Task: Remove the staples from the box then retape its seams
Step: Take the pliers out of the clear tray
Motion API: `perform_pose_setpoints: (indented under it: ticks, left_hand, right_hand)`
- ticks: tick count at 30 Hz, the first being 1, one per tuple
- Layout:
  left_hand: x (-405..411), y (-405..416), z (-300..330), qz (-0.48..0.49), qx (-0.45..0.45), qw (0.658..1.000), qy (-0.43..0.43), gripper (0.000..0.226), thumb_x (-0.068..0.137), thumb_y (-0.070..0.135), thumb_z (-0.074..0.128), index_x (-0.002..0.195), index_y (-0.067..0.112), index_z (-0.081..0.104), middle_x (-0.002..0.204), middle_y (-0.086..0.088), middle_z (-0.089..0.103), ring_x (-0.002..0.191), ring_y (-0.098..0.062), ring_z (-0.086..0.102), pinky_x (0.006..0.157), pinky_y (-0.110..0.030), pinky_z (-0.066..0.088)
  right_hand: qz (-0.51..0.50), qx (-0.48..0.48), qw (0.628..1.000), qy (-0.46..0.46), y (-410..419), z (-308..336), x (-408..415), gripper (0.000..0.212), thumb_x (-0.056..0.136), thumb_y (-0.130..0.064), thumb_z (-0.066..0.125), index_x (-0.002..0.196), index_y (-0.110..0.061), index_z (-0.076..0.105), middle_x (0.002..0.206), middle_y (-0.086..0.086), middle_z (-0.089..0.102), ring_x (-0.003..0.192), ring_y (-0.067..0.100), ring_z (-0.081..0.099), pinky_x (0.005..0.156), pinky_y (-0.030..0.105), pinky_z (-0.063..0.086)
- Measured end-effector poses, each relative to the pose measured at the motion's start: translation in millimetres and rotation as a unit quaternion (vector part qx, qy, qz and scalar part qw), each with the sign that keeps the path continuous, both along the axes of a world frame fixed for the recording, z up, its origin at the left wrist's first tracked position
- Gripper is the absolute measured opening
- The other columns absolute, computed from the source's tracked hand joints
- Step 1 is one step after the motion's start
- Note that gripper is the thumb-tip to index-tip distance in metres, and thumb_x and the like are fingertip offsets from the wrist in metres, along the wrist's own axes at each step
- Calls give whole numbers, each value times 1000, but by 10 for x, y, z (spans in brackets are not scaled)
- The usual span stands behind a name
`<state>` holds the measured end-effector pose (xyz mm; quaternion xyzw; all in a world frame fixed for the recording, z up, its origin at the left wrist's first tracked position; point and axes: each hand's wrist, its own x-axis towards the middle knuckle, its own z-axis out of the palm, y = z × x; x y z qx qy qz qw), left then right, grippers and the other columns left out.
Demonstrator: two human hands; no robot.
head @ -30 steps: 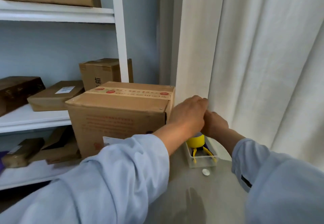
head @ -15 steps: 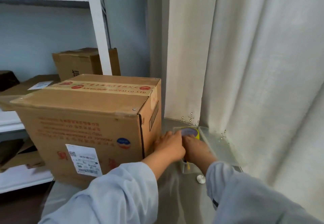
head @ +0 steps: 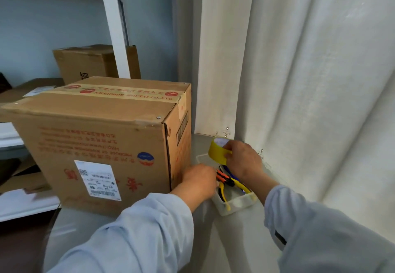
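From the head camera, the right hand (head: 242, 159) grips a yellow roll of packing tape (head: 218, 152), lifted above a clear plastic tray (head: 235, 205). The left hand (head: 199, 179) reaches into that tray, fingers curled, seemingly around orange-handled pliers (head: 223, 177). The brown stapled cardboard box (head: 102, 142) sits just left, on the grey table (head: 132, 215).

A storeroom: white shelving (head: 113, 27) stacked with cardboard boxes (head: 89, 63), beside a pale curtain (head: 299, 59).
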<state>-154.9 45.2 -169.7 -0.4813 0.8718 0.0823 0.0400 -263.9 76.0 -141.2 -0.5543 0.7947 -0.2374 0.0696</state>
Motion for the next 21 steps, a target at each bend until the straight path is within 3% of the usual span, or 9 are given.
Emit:
perform_pose_setpoints:
  ticks: [5, 8, 10, 16, 21]
  left_hand:
    - [121, 147, 20, -2, -39, 996, -78, 41, 94, 34, 54, 128, 12, 53, 133, -12, 47, 123, -28, 46, 93, -35, 42]
    - [180, 222, 16, -20, -95, 990, -99, 40, 91, 30, 58, 127, 13, 54, 132, -12, 44, 125, -28, 41, 97, -37, 38]
    - [177, 244, -8, -35, -110, 991, -67, 33, 90, 23, 58, 123, 16, 57, 129, -9, 47, 123, -28, 41, 97, -36, 35]
    - [126, 223, -200, -30, -15, 999, -13, 37, 90, 17, 54, 127, 20, 52, 126, -6, 56, 119, -28, 50, 94, -38, 37]
    - [54, 211, -332, -29, -20, 997, -62, 57, 86, 42, 60, 133, 17, 40, 131, -7, 53, 125, -28, 47, 105, -41, 30]
  right_hand:
    - [-9, -35, 999, 7, 152, 170, 38, 36, 92, -18, 45, 125, -25, 58, 126, 3, 62, 113, 29, 57, 88, 33, 44]
    - [-14, 25, 999, 22, 267, 173, 19, 28, 89, -24, 47, 112, -16, 62, 112, 8, 65, 97, 29, 58, 77, 31, 42]
    - [-23, 70, 997, 37, 342, 88, 4, 28, 89, -26, 50, 113, -17, 60, 114, 7, 64, 100, 29, 59, 74, 29, 40]
    - [-17, 93, 995, 27, 400, -21, -32, 37, 93, -26, 50, 130, -27, 54, 121, 5, 62, 108, 25, 59, 76, 27, 41]
    - [-11, 104, 993, 59, 329, -94, -87, 36, 93, -30, 52, 129, -25, 54, 120, 7, 63, 108, 26, 59, 81, 31, 47]
